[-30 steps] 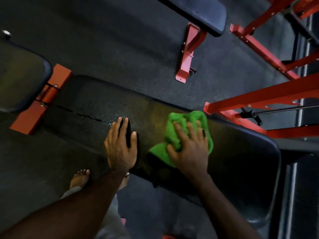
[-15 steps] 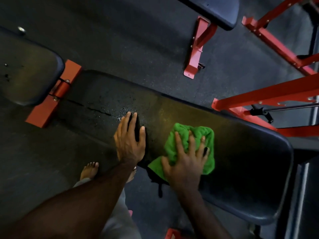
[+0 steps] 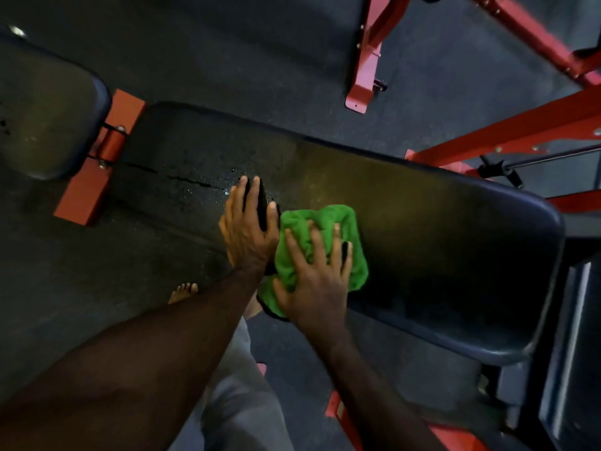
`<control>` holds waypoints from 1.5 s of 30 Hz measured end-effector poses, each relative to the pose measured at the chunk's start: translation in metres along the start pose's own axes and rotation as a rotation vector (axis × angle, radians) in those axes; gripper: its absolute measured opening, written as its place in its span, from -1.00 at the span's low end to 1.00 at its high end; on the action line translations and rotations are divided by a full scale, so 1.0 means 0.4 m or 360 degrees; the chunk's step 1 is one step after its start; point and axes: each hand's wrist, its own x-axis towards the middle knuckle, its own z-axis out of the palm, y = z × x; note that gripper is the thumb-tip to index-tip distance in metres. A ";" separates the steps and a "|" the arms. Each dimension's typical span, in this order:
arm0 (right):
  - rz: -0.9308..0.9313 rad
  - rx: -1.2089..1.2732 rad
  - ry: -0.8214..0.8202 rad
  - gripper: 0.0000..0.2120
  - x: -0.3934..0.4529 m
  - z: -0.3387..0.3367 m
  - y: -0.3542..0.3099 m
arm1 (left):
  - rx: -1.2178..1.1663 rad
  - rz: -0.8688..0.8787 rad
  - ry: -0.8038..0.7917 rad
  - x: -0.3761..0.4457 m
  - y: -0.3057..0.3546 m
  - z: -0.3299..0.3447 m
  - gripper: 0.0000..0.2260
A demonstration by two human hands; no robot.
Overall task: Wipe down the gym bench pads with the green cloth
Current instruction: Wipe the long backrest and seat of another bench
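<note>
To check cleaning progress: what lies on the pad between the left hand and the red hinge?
Head view: only cracked pad with droplets between left hand and hinge.

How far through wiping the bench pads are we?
Done: hard to judge; no pad area looks clearly finished. In hand: the right hand presses the green cloth on the long pad, with the left hand beside it. Left: droplets beyond the left hand, and the smaller pad.

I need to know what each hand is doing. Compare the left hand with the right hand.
The right hand presses the green cloth with spread fingers; the left hand lies on the bare long pad with fingers close together. The right hand sits nearer the pad's front edge. Both rest palm down on that pad.
</note>
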 end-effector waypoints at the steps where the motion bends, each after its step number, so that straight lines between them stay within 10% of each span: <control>1: -0.0119 -0.0022 -0.0041 -0.17 0.002 -0.005 0.013 | 0.0004 0.0012 0.0012 0.002 0.000 0.000 -0.51; 10: 0.0543 0.0052 0.0253 -0.04 -0.118 -0.037 0.074 | 0.0015 0.0012 0.0024 -0.003 0.003 -0.002 -0.52; 17: -0.0135 -0.0088 -0.0099 0.06 -0.020 0.003 0.015 | 0.0005 0.0033 -0.0003 0.007 -0.004 -0.002 -0.51; 24: 0.0596 -0.0014 0.0175 0.12 -0.130 -0.036 0.051 | 0.0030 -0.0007 0.0002 -0.003 0.001 -0.002 -0.51; 31: -0.0243 -0.0146 -0.0097 0.05 0.044 -0.019 0.032 | 0.0003 0.0011 -0.0048 0.008 -0.003 -0.005 -0.51; 38: 0.0526 0.0066 0.0286 -0.02 0.005 -0.020 0.009 | -0.0332 0.0140 -0.0034 0.025 -0.064 -0.096 -0.48; 45: 0.0238 -0.0022 0.0173 -0.12 0.105 0.034 -0.071 | -0.0255 -0.1022 0.0347 0.166 -0.327 -0.185 -0.43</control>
